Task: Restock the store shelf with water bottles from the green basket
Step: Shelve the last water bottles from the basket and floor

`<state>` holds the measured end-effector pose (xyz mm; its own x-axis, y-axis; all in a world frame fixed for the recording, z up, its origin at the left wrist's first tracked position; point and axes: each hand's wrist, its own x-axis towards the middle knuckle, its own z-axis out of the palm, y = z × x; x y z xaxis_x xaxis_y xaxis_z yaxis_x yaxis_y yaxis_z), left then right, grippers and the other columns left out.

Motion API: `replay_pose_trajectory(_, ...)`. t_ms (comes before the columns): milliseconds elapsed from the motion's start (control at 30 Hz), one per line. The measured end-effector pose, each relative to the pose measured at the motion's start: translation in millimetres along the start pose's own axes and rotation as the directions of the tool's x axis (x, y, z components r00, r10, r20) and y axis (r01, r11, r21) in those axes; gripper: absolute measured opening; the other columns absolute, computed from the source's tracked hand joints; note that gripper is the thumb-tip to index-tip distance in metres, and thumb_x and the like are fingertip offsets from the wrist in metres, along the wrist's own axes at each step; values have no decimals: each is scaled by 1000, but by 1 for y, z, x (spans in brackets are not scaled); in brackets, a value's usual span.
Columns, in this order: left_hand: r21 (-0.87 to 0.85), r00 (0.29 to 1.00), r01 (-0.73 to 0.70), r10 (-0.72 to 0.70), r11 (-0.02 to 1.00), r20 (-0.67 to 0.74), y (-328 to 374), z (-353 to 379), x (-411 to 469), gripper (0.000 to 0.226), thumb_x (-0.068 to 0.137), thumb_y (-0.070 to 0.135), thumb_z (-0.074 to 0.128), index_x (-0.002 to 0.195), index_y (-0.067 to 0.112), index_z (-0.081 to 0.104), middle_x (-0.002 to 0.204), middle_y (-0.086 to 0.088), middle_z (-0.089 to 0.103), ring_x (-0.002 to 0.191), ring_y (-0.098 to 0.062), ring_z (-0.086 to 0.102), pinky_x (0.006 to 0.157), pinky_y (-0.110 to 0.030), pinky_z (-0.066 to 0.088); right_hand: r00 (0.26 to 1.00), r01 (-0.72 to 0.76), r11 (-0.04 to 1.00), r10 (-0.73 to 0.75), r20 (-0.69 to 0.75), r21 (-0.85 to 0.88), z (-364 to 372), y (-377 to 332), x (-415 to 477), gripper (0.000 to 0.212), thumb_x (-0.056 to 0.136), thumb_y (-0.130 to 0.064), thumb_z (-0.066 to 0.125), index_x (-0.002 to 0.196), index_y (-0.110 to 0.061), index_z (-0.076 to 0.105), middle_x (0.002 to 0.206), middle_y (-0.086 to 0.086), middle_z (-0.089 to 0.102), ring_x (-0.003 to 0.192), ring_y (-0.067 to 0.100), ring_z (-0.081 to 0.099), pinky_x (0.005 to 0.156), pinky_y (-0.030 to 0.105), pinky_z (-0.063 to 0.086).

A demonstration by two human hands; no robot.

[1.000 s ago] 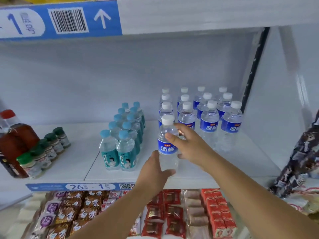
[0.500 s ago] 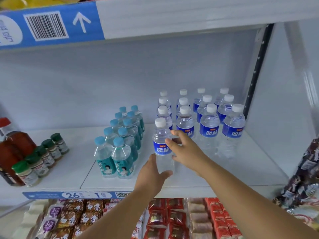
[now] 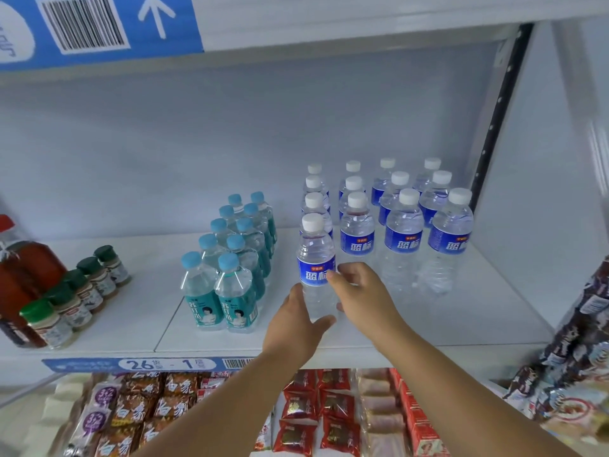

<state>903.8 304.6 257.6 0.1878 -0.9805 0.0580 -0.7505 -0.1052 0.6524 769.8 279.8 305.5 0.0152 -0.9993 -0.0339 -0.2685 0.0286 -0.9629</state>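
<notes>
Little has moved since a second ago: the water bottle (image 3: 315, 258) stands upright in the same spot, and both grips stay on it.

- Water bottle: white cap, blue label, clear body. It is at the front of the leftmost column of blue-label bottles (image 3: 403, 239), just ahead of the next one in that column. The column beside it on the right ends one bottle further back.
- Left grip (image 3: 296, 328): seen from the back of the hand. Its fingers run up the bottle's lower left side and the thumb curls across the front near the base. It holds the bottle.
- Right grip (image 3: 362, 298): fingers curled round the bottle's right side, index tip on the right edge of the label, thumb lower on the clear body. It also holds the bottle.
- The left thumb hides the bottle's base, so I cannot tell whether it rests on the shelf (image 3: 412, 324) or sits just above it.
- Left of the water, nearer mid-shelf: a block of teal-label bottles (image 3: 235, 291) with light blue caps, two columns wide.
- Towards the left end: a row of green-capped jars (image 3: 59, 311) beside a dark red bottle (image 3: 26, 275).
- On the front edge, a blue price strip (image 3: 148, 364) reads 26 and 1.
- Below the shelf: rows of snack packets (image 3: 313, 407).
</notes>
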Motion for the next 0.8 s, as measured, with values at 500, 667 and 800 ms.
replay_pose_trajectory(500,72,999,-43,42,996,19,-17,-15,-12,72,92,54,62,151,26,33,146,5,50,123,-16,60,98,-41,55,993,100,992,-104,-56,-83,7,-3,-28,18,96,-32,64,106,-17,66,98,-5,70,86,6,65,65,17,44)
replay_pose_trajectory(667,185,990,-141,142,972,10,-41,-41,-51,35,95,47,54,128,34,54,114,17,60,93,-7,64,79,-32,56,989,141,989,-143,-28,-41,34,3,-52,11,96,-27,63,98,-17,68,87,-5,69,81,9,64,70,23,47)
replay_pose_trajectory(800,241,990,-111,87,964,108,-83,-64,-83,18,94,44,50,106,36,61,96,15,69,84,-12,65,71,-32,56,989,128,987,-119,93,-95,77,20,-80,12,95,-29,63,96,-19,70,86,-5,71,83,12,67,76,29,52)
